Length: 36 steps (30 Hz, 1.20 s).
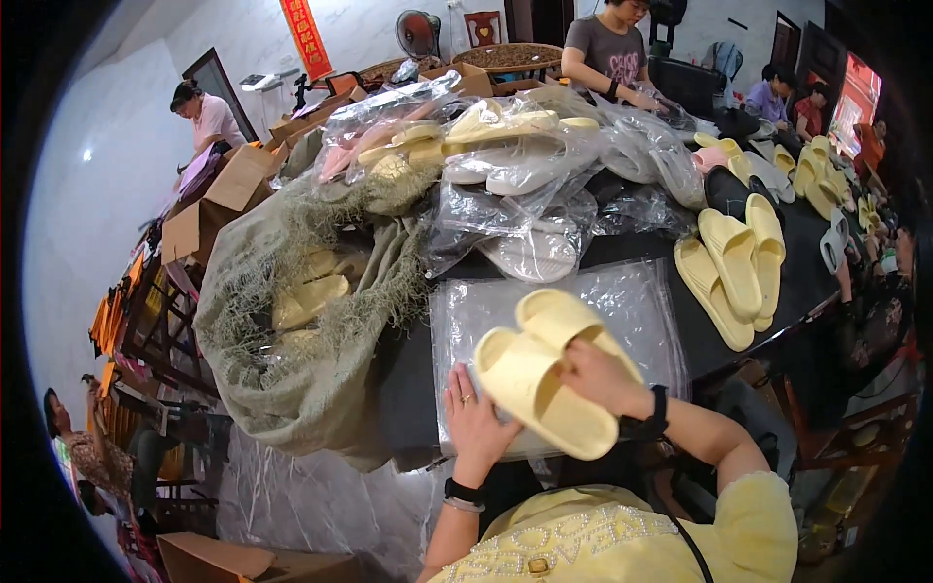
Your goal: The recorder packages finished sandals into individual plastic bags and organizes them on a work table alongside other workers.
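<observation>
Here, the right hand [604, 377] pinches the pale-yellow slide sandals [509, 367] together above clear plastic bags [637, 303]; the left hand [476, 425], thumb spread, rests at the bags' near-left edge. Probably light, springy foam, best gripped beside the straps.

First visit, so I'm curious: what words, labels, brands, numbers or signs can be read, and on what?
Red wall banner: large characters, which I won't copy.
Grey T-shirt: pink lettering, too blurred to read.
Yellow top: beaded pattern, perhaps letters, unclear.
Held yellow slippers: none legible.
</observation>
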Motion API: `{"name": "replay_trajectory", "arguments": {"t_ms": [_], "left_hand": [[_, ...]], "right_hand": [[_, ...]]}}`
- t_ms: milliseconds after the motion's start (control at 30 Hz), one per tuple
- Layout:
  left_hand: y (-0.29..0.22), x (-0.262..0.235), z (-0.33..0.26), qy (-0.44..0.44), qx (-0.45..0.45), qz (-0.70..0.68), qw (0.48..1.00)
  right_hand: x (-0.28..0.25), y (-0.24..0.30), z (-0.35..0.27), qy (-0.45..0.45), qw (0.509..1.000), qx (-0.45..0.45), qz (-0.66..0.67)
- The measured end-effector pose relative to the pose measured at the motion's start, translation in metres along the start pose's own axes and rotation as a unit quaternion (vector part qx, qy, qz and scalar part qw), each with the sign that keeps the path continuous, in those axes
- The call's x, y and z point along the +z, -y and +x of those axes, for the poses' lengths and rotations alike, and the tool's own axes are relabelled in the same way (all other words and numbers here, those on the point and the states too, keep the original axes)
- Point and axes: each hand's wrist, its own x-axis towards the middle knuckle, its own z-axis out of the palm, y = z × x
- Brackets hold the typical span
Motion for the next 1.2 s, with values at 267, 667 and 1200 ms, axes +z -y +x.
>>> {"name": "replay_trajectory", "arguments": {"t_ms": [267,667,1200], "left_hand": [[-0.007,-0.010,0.006,-0.015,-0.022,-0.025,0.999],[0.000,-0.006,0.007,0.035,0.016,-0.067,0.997],[-0.002,-0.005,0.003,-0.034,-0.027,-0.012,0.999]], "right_hand": [[-0.050,-0.108,-0.016,-0.213,0.964,0.145,-0.059],[-0.022,0.005,0.035,0.140,0.978,-0.135,0.078],[-0.053,-0.080,0.046,-0.046,0.994,-0.015,-0.100]]}}
